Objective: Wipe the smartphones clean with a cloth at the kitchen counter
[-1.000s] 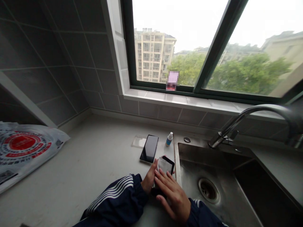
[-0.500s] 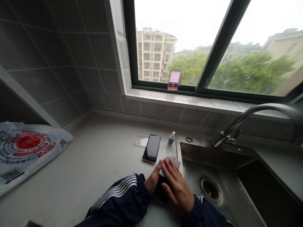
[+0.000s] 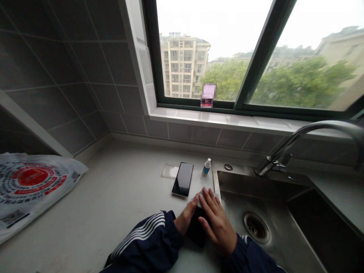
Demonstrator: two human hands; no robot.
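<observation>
My left hand [image 3: 186, 217] is closed around the left edge of a dark, flat phone [image 3: 196, 230], held low over the counter by the sink. Across the phone's upper part lies my right hand [image 3: 218, 223], its fingers close together and pressing a thin white wipe [image 3: 217, 196] against the surface. Most of the wipe is hidden under those fingers. Just beyond my hands a second phone [image 3: 182, 179] lies with its black screen up, partly over a clear phone case [image 3: 169, 171]. A small spray bottle [image 3: 206, 167] with a blue label stands upright to its right.
To the right is a steel sink [image 3: 236, 204] with a round drain [image 3: 256, 227] and a curved tap [image 3: 273, 159]. A printed white plastic bag [image 3: 36, 185] rests on the counter [image 3: 113, 182] at left. The window [image 3: 199, 57] is behind, above a tiled ledge.
My right hand has shifted slightly on the phone, and less of the white wipe shows beyond its fingertips. The view has moved a little; the things on the counter stay put.
</observation>
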